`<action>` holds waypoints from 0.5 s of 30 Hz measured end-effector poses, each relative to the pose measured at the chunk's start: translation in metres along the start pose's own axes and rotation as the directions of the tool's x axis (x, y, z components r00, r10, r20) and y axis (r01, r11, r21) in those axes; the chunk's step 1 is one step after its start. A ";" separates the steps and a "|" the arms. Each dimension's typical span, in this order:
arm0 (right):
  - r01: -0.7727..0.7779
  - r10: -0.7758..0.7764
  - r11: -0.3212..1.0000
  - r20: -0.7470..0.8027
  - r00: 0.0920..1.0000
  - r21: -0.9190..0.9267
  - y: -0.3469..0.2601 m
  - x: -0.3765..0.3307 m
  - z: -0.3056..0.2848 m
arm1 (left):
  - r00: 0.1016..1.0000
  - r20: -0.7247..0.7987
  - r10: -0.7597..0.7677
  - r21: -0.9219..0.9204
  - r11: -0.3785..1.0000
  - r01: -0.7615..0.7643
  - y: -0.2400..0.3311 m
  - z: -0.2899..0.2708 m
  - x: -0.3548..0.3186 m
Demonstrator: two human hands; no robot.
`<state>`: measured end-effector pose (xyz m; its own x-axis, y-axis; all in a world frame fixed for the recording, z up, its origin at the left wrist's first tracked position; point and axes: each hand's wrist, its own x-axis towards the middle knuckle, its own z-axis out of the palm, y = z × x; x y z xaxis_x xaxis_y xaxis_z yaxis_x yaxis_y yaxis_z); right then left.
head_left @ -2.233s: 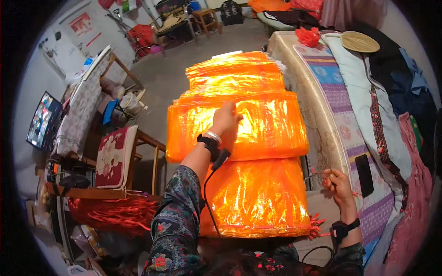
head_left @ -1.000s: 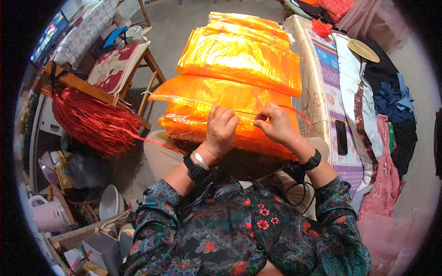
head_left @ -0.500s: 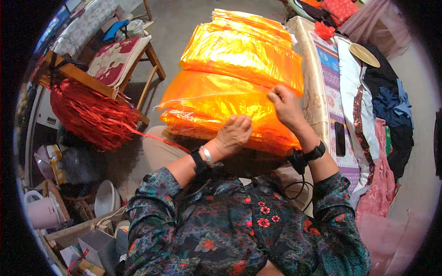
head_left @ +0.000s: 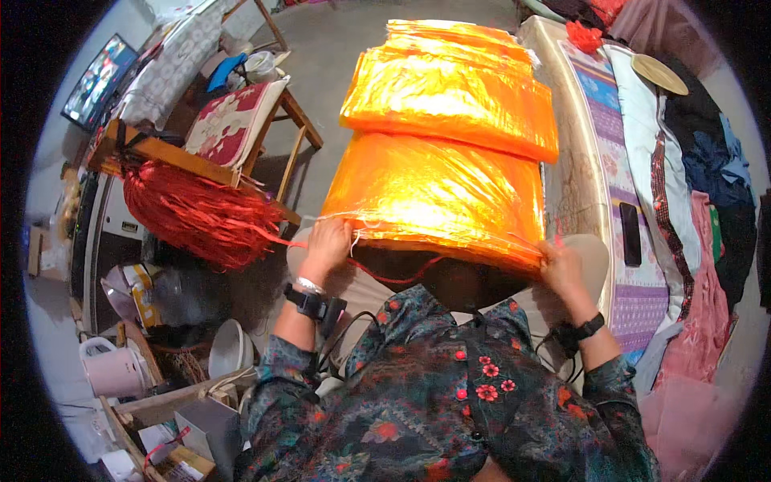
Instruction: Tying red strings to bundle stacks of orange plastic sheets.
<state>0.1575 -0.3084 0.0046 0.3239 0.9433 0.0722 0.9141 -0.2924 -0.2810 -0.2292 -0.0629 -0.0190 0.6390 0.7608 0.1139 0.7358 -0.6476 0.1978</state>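
Shiny orange plastic sheets (head_left: 442, 189) lie in a folded, overlapping stack in front of me, reaching away from my lap. My left hand (head_left: 328, 247) is closed at the stack's near left corner, its fingertips partly hidden. A red plastic strip (head_left: 393, 279) passes by this hand and sags beneath the near edge. At the opposite near corner, my right hand (head_left: 562, 269) is closed on the sheet edge. A bit of red strip sticks up beside its fingers; whether it is the same strip I cannot tell.
At left, a bundle of red strips (head_left: 197, 217) hangs from a wooden bar (head_left: 161, 153), near a cushioned chair (head_left: 233, 120). A bed edge (head_left: 574, 177) runs along the right, with a phone (head_left: 630, 233) and clothes (head_left: 699, 265). A wooden crate (head_left: 185, 394) stands lower left.
My hands have moved apart, from on top of the sheets to their near corners. The near sheet now lies flatter, and the red strip shows under its edge. The whole view has shifted.
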 end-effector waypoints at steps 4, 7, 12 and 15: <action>-0.142 0.160 0.969 -0.074 0.984 0.203 0.014 -0.007 0.016 | 0.983 -0.146 -0.110 -0.124 0.988 0.093 0.035 -0.035 0.004; -0.164 0.231 0.917 -0.149 0.961 0.363 0.017 -0.007 0.010 | 0.957 -0.283 -0.069 -0.424 0.904 -0.060 0.091 -0.113 0.006; -0.222 0.305 0.887 -0.154 0.940 0.404 0.007 -0.006 0.009 | 0.913 0.297 0.278 0.160 0.929 -0.334 0.204 -0.261 -0.052; -0.239 0.315 0.891 -0.146 0.938 0.385 0.002 -0.006 0.005 | 0.937 0.299 0.180 0.672 0.657 -0.341 0.241 -0.304 -0.054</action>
<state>0.1561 -0.3139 -0.0013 0.6271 0.7698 0.1186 0.6432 -0.4260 -0.6363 -0.1543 -0.2469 0.3188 0.7982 0.5836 -0.1492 0.4163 -0.7135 -0.5635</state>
